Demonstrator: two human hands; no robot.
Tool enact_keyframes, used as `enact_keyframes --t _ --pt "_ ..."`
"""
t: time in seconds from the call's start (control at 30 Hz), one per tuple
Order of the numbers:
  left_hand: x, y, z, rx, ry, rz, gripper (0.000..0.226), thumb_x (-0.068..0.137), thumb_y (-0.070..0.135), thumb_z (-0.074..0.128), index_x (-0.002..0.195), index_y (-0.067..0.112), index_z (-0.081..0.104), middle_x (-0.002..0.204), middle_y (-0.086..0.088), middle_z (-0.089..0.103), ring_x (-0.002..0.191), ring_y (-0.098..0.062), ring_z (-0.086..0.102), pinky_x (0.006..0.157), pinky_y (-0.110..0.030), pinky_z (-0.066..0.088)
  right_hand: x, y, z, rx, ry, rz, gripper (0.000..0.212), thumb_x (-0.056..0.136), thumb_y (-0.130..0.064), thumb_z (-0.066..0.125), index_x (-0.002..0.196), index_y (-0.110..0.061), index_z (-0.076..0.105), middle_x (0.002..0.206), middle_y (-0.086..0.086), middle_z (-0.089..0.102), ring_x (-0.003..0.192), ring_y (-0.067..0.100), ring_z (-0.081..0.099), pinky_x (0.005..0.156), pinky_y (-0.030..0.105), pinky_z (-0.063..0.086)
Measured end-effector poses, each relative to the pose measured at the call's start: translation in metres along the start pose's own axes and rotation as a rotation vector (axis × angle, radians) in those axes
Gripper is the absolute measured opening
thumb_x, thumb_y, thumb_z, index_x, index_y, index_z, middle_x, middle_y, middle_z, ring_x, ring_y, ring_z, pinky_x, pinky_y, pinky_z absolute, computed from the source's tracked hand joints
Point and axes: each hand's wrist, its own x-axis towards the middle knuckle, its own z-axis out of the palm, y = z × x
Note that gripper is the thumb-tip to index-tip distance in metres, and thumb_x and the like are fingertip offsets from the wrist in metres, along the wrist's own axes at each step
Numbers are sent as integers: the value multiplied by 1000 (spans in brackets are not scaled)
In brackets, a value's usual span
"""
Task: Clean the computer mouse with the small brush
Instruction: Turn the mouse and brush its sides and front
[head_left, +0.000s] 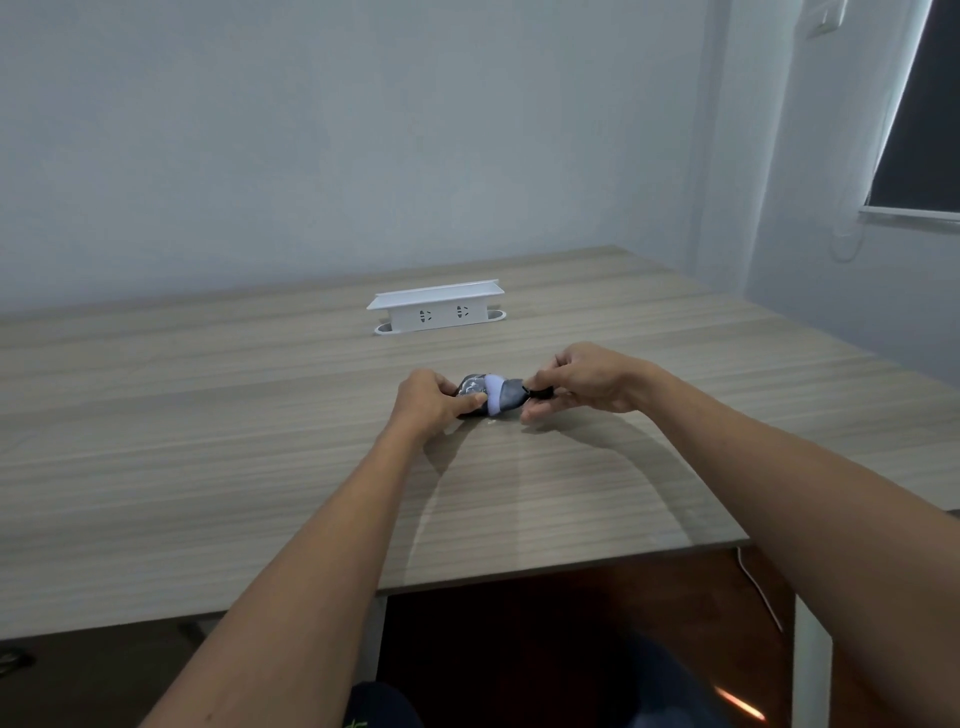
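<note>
The computer mouse (491, 396) sits on the wooden desk (208, 441), mid-desk, near side of the white socket box (437, 309), w/ both hands on it. Left hand (434, 402) grips the left end, fingers curled over the top and thumb pressed on the near side. Right hand (582, 382) pinches a small black thing at the right end, prob. the small brush (540, 393), though it's too small and dark to be sure; thumb and forefinger are clamped on it, other fingers loosely curled. To do this step well: keep the left grip firm so the body can't skid, hold the brush low near the bristles, use short light strokes along seams and btwn the buttons, flick dust away from the body, not back into gaps. Long axis runs left-right across the view, roughly parallel to the desk's near edge. Which end is the button end I can't tell: a pale band crosses the middle, dark grey either side.
</note>
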Motion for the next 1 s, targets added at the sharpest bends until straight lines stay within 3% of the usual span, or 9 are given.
enact_keyframes --t 0.13,0.3,0.43,0.5,0.7,0.9,1.0 --pt "0 0 0 -4 6 -5 46 84 33 84 102 -10 77 80 -9 61 75 -19 49 68 -30 37 3 4 2 10 169 -101 18 92 0 65 75 7 64 80 19 68 88 39 75 71 27 63" --pt "1 0 0 -7 1 -6 44 83 34 85 100 -6 79 81 -9 63 74 -19 49 66 -29 36 0 4 1 24 1 -15 21 91 -5 67 97 14 65 97 33 72 93 38 74 78 28 62" --pt "-2 1 -1 -10 8 -11 45 82 34 85 98 -7 79 78 -8 61 72 -18 48 59 -29 34 8 5 0 20 176 -85 17 90 1 64 75 9 65 78 23 70 80 37 76 70 29 63" --pt "-2 1 -1 -10 3 -13 45 83 35 85 93 -8 77 77 -10 56 72 -19 44 63 -29 33 11 8 0 23 232 -95 22 89 4 64 68 7 63 73 23 67 74 36 76 65 29 63" --pt "-2 0 -1 -6 2 -10 51 83 35 84 97 -13 75 75 -10 56 71 -21 44 66 -31 33 1 5 -4 67 30 28 13 88 -2 69 88 11 65 96 30 73 92 39 74 73 28 62" --pt "-7 5 0 64 20 0 51 82 38 83 88 -12 75 71 -11 52 69 -21 43 64 -30 31 2 -2 -2 -7 216 -44 16 89 3 61 98 17 61 97 44 66 63 32 74 65 31 64" --pt "-10 8 -4 102 -17 7 43 82 44 82 77 3 73 68 -11 42 66 -20 36 59 -31 25 2 -4 -1 -46 223 -42 17 91 4 61 102 17 61 88 39 67 61 31 73 63 31 64"
